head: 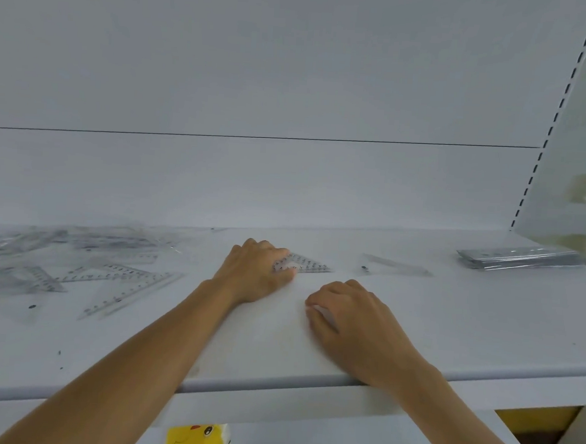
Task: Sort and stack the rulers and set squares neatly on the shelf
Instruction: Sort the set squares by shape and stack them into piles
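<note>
shelf edge: rounded front lip of the white shelf (309,382) is crossed by both forearms; the back is closed off by the back panel (293,84), the right by a slotted upright (559,111).
open room: bare shelf is seen near the front centre and to the right of the hands.
left hand: left hand (254,274) is laid mid-shelf, fingers curled over the left end of the small set square (307,266), thumb pressed at its near edge; the piece is pinched flat against the shelf.
right hand: right hand (357,323) is set just right of and nearer than the left, knuckles up, fingers curled with tips on the shelf. A pale streak is seen under them; whether anything is held cannot be told.
loose pile: clear rulers and set squares (76,263) are scattered overlapping at far left.
single piece: another clear set square (397,267) lies flat, apart, right of the small one.
stack: stacked rulers (519,259) are squared up at back right, beside the upright.
markings: scale numerals are printed on the clear pieces; too blurred to be read.
below: yellow packet (199,439) with a cartoon face is seen under the lip; its text is illegible.
</note>
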### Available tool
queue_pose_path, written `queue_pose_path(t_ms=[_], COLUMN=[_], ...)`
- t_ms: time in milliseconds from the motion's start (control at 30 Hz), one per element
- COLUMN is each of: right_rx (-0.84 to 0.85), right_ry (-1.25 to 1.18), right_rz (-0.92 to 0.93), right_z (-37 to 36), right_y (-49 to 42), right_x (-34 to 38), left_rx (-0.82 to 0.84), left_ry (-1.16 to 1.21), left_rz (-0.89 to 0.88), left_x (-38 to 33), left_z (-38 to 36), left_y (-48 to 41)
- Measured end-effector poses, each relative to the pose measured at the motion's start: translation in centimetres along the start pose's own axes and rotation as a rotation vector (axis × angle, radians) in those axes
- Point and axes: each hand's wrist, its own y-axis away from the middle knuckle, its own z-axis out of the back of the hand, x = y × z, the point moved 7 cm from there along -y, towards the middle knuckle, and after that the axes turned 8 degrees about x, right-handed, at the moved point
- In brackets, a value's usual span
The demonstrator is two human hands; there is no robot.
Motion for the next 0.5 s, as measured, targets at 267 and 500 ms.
queue_pose_path(t_ms=[267,500], right_rx=[-0.004,0.042], right_ry=[0.006,-0.010], right_rz=[-0.010,-0.039], right_z=[-0.1,-0.1], right_y=[-0.3,-1.4], right_x=[-0.2,-0.5], left_rx=[-0.031,-0.179], left_ry=[0.104,0.229], left_rz=[0.029,0.028], left_x=[0.4,0.5], left_z=[0.1,2.6], left_y=[-0.2,1.0])
